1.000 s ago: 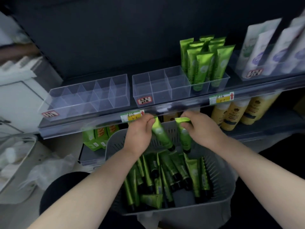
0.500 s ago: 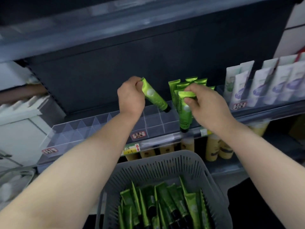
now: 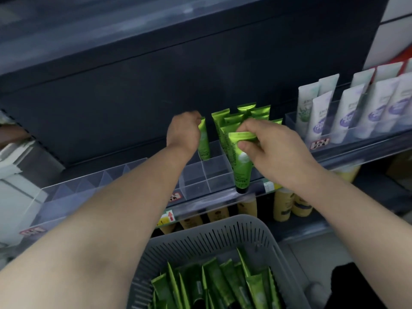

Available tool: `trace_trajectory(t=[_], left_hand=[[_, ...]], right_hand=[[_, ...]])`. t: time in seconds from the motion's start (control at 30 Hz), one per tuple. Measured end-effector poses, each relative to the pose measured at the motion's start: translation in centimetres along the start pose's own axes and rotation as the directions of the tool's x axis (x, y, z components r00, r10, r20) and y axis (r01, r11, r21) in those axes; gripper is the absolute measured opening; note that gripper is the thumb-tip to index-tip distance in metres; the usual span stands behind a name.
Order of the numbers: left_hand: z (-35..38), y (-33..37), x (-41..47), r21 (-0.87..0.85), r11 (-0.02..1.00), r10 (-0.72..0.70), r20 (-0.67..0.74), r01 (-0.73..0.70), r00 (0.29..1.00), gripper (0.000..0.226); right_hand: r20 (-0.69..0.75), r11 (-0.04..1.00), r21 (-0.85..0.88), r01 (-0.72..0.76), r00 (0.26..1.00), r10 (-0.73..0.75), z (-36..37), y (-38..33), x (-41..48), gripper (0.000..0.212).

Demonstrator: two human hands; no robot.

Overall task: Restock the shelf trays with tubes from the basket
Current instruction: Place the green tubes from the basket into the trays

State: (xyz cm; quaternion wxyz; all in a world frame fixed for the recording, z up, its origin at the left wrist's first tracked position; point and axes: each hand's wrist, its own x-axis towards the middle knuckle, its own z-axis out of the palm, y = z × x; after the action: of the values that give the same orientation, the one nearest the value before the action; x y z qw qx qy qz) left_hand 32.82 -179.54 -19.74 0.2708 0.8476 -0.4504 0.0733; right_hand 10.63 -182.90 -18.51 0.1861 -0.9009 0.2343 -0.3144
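Up at the shelf (image 3: 347, 152), the left hand (image 3: 184, 132) closes its grip around the top of a green tube (image 3: 204, 144). The tube is held upright, and its lower end meets the far row of the clear divided tray (image 3: 209, 175), just left of the standing green tubes (image 3: 245, 113) that fill the tray's right part. The right hand (image 3: 274, 150) pinches the flat crimped end of a second green tube (image 3: 242, 162) between thumb and fingers. This one hangs cap down, printed "Chamomile" along its side, with its dark cap level with the tray's near front wall; whether the cap is inside a compartment cannot be told. Several near and middle compartments between the two hands hold nothing. Left of this tray sits another clear tray (image 3: 89, 190), partly hidden by the left forearm. Nearest the camera, a grey slotted basket (image 3: 223, 237) holds a heap of loose green tubes (image 3: 223, 284) lying at mixed angles. To the right on the same shelf stand white tubes (image 3: 356, 108) in their own holder. Yellow bottles (image 3: 285, 206) stand on the level below, and a price label (image 3: 167, 217) with a red arrow is fixed to the shelf's front rail.
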Motion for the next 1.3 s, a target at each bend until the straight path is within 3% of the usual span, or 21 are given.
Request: trace_trajectory(t=[0.23,0.47,0.63,0.83,0.97,1.13,1.3], left_hand=[[-1.0,-0.8,-0.4,-0.083,0.996,-0.010,-0.008,0.009,1.000,0.040],[-4.0,-2.4,-3.6,-0.043,0.992,0.119,-0.052,-0.121,0.992,0.032],[-5.2,-2.9,-6.3,-0.136,0.976,0.179,0.045,-0.172,0.983,0.027],[-5.7,-3.6,-8.0,-0.167,0.968,0.199,0.059,-0.187,0.978,0.025],[-5.5,-4.5,-8.7,-0.152,0.975,0.177,0.077,-0.164,0.981,0.024],[-5.2,-5.2,-9.8,-0.160,0.980,0.135,0.080,-0.121,0.988,0.025],[-4.9,-5.1,-11.7,-0.174,0.976,0.139,0.040,-0.131,0.989,0.025]], right_hand=[[-0.021,0.998,-0.052,0.040,0.999,-0.042,0.2,-2.0,2.1,0.017],[-0.085,0.995,-0.085,0.060,0.994,-0.067,1.2,-4.4,6.5,0.016],[0.030,0.981,-0.189,0.038,0.999,-0.033,3.8,-4.6,9.2,0.020],[0.219,0.896,-0.439,0.068,0.975,0.033,6.3,-4.3,9.8,0.032],[0.253,0.849,-0.521,0.095,0.966,0.047,7.3,-3.9,9.4,0.036],[0.206,0.844,-0.516,0.144,0.978,-0.041,7.6,-3.5,9.1,0.038],[0.058,0.860,-0.459,0.223,0.973,-0.221,6.9,-4.5,6.4,0.037]])
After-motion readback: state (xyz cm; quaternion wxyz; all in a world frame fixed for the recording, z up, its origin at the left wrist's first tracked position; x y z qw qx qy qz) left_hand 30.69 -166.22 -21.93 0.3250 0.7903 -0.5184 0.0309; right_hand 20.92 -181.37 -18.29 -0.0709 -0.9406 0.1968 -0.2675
